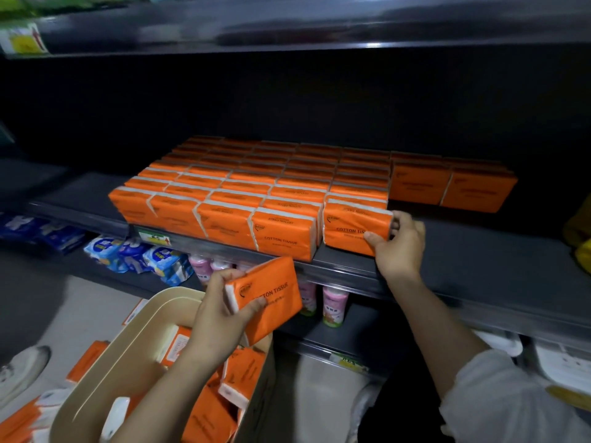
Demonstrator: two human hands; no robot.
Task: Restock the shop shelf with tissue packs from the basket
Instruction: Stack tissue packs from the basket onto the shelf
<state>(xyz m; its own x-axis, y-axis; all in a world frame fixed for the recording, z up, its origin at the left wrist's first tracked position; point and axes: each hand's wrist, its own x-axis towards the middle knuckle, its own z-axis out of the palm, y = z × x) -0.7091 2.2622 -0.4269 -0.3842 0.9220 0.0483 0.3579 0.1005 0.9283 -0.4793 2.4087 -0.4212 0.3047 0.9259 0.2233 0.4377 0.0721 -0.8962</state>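
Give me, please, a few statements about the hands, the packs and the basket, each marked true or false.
1. The right hand grips the front pack at the right end of the front row on the shelf. True.
2. The left hand holds nothing. False: it holds an orange tissue pack above the basket.
3. More orange packs lie in the basket. True.
4. The rows of stocked packs on the shelf are blue. False: they are orange; the blue packs lie on a lower shelf at the left.
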